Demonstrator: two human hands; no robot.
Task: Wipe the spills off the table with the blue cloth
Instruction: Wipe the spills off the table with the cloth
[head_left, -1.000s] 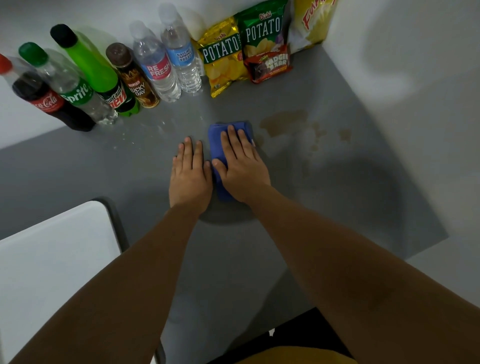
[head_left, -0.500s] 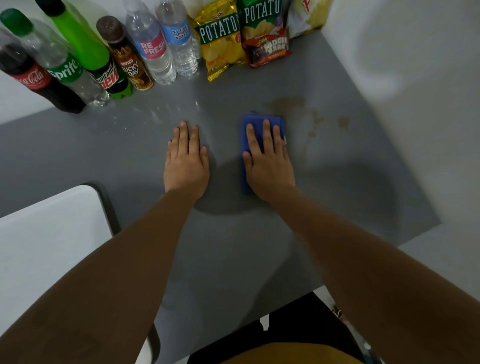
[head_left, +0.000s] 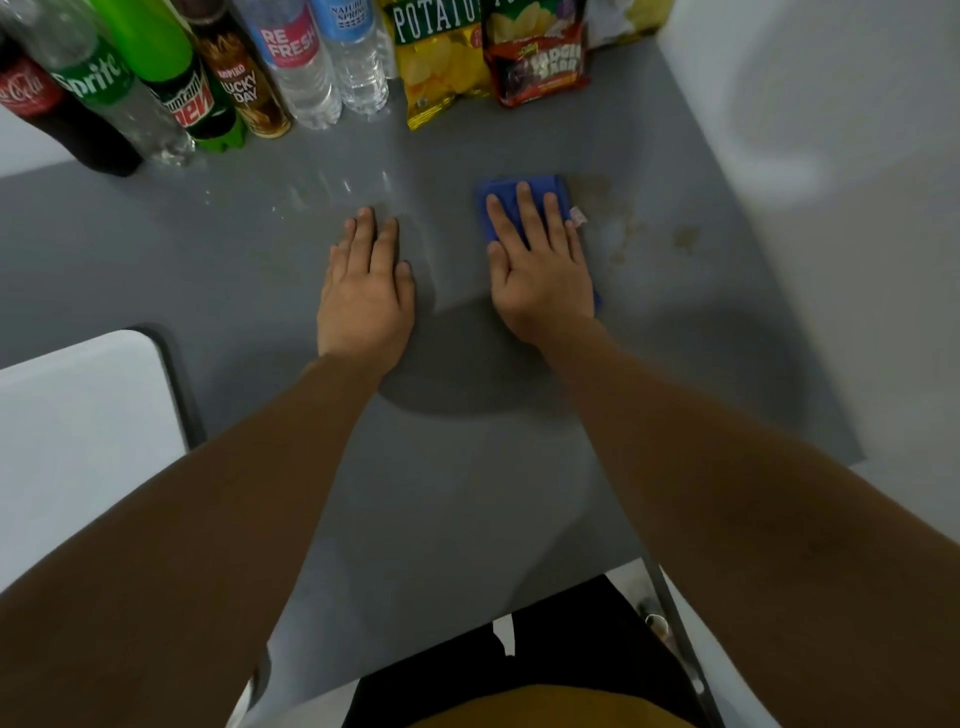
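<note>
Right hand (head_left: 540, 265) flat, pressing blue cloth (head_left: 540, 188); left hand (head_left: 366, 291) open, empty, bracing table (head_left: 467, 493). Best: firm overlapping strokes across brown spills (head_left: 685, 239).

Upper left of the frame, bottle labels read Coca-Cola (head_left: 26, 91), Sprite (head_left: 93, 78), Mountain Dew (head_left: 189, 101), Lucky Day (head_left: 241, 85), Refresh (head_left: 288, 41); top centre, a yellow bag (head_left: 441, 57) reads POTATO.

Two bare forearms are seen, uncovered from the lower corners of the view up to the wrists; no sleeve is shown within the frame. The left hand (head_left: 366, 291) and the right hand (head_left: 540, 270) are bare as well, with short, unpainted nails. At six o'clock a strip of mustard-yellow garment (head_left: 545, 709) is visible at the bottom edge, and just above it dark, black clothing (head_left: 519, 670) is shown.
</note>
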